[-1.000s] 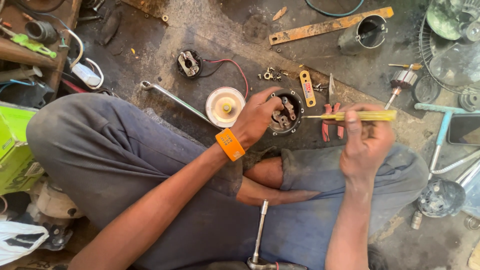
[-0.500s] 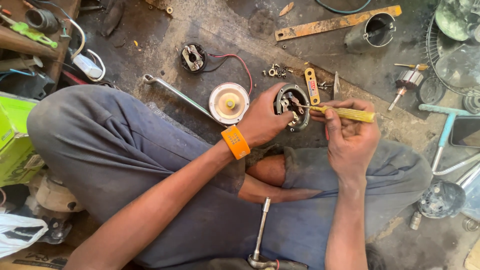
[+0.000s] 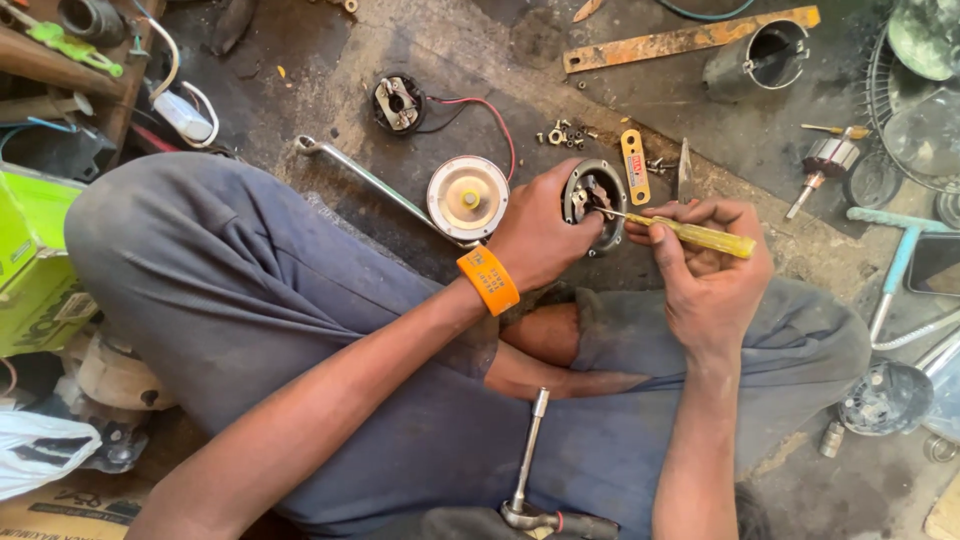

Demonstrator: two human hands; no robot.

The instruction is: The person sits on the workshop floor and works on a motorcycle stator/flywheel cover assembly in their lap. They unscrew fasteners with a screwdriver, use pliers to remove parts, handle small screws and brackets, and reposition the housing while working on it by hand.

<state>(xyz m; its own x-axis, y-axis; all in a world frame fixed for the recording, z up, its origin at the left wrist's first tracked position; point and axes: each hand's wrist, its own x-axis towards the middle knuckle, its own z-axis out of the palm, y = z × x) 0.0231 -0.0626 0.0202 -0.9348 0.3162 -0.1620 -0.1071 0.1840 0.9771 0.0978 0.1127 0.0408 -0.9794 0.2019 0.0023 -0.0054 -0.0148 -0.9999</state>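
Note:
My left hand (image 3: pixel 540 232), with an orange wristband (image 3: pixel 488 281), grips a round dark metal housing (image 3: pixel 596 200) held above my knee. A yellow-handled screwdriver (image 3: pixel 700 237) is pinched in my right hand (image 3: pixel 705 262), and its tip pokes into the open middle of the housing. Just left of the housing, on the ground, lies a round cream-coloured disc (image 3: pixel 467 196). A small dark part with red and black wires (image 3: pixel 399 103) lies further back.
A long wrench (image 3: pixel 365 180) lies by my left knee. Loose nuts (image 3: pixel 565 131), an orange tag (image 3: pixel 634 166), an orange metal bar (image 3: pixel 690 38), a metal can (image 3: pixel 762 55) and a small rotor (image 3: pixel 826 160) lie beyond. A ratchet (image 3: pixel 527 470) rests on my lap; a green box (image 3: pixel 30 250) stands left.
My right hand has brought the screwdriver leftward from a level hold beside the housing until its tip entered the housing. My left hand keeps its grip.

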